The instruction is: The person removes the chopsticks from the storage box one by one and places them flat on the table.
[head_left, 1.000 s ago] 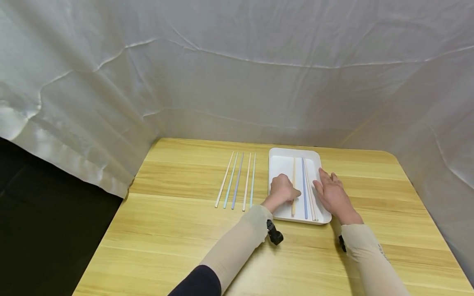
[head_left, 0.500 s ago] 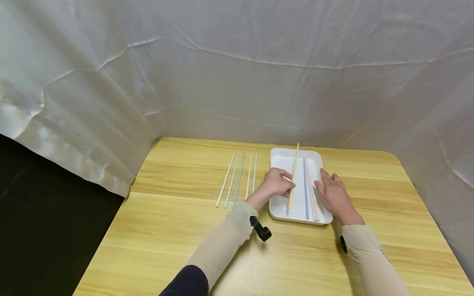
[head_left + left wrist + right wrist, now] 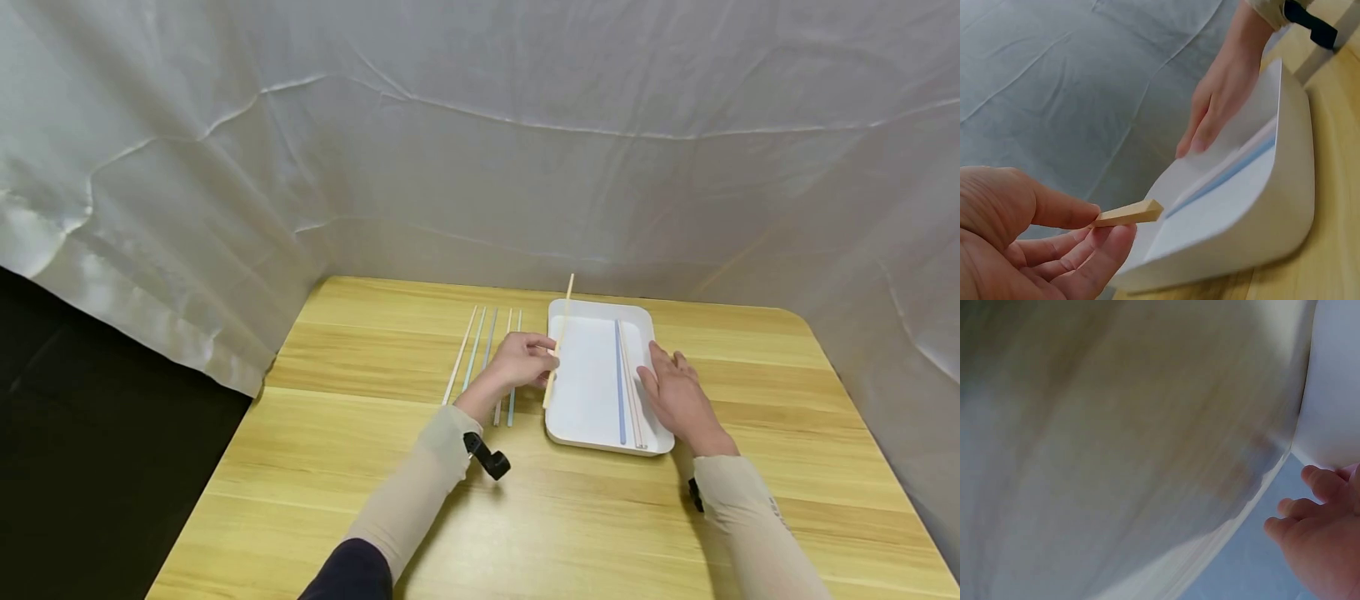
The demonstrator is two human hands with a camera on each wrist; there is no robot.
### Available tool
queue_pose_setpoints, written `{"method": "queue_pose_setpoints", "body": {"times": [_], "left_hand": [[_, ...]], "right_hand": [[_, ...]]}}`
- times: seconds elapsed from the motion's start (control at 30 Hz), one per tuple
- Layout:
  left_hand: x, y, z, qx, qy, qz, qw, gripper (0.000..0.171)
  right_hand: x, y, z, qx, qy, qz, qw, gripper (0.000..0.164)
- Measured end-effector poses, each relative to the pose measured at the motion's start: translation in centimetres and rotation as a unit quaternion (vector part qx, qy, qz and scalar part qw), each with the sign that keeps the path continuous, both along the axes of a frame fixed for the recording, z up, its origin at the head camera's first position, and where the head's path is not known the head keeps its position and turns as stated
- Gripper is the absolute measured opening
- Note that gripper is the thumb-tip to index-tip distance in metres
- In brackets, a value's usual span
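Head view: a person's two hands work over a white tray (image 3: pixel 588 392) on a wooden table (image 3: pixel 585 533), pale cloth (image 3: pixel 480 167) hanging behind.
Left hand (image 3: pixel 517 360): pinches a yellow stick (image 3: pixel 1129 214) between thumb and fingertips, holding it tilted above the tray's left side; the left wrist view shows its squared near end, while the fingers cover part of its length.
Right hand (image 3: pixel 675 396): fingers extended, at the tray's right wall; how firmly they touch cannot be told. Its own wrist view cuts it off at the edge, beside a large blurred surface.
Inside the tray: a blue stick (image 3: pixel 620 392) lies toward the right, with pale pink sticks (image 3: pixel 632 392) close beside it, hard to count.
Left of the tray: five pastel sticks (image 3: pixel 460 354) lie in a row, some partly hidden by the left hand and wrist.
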State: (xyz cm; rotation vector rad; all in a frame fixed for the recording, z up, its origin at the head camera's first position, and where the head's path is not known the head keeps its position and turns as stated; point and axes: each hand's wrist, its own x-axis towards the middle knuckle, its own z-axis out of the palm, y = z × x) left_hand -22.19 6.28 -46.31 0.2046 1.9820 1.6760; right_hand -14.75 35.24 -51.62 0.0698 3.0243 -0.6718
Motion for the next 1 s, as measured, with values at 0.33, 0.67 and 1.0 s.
{"method": "queue_pose_setpoints", "body": {"times": [0.33, 0.67, 1.0], "left_hand": [[-1.0, -4.3, -0.4, 0.0, 0.006, 0.018, 0.9998, 0.044], [-1.5, -8.6, -0.8, -0.03, 0.023, 0.038, 0.9985, 0.044], [-2.1, -11.6, -1.4, -0.067, 0.033, 0.06, 0.9954, 0.042]], "right_hand": [[-0.2, 0.1, 0.0, -0.001, -0.003, 0.002, 1.0, 0.073], [0.0, 0.3, 0.0, -0.005, -0.002, 0.004, 1.0, 0.075], [0.0, 0.6, -0.2, -0.006, -0.005, 0.003, 1.0, 0.075]]}}
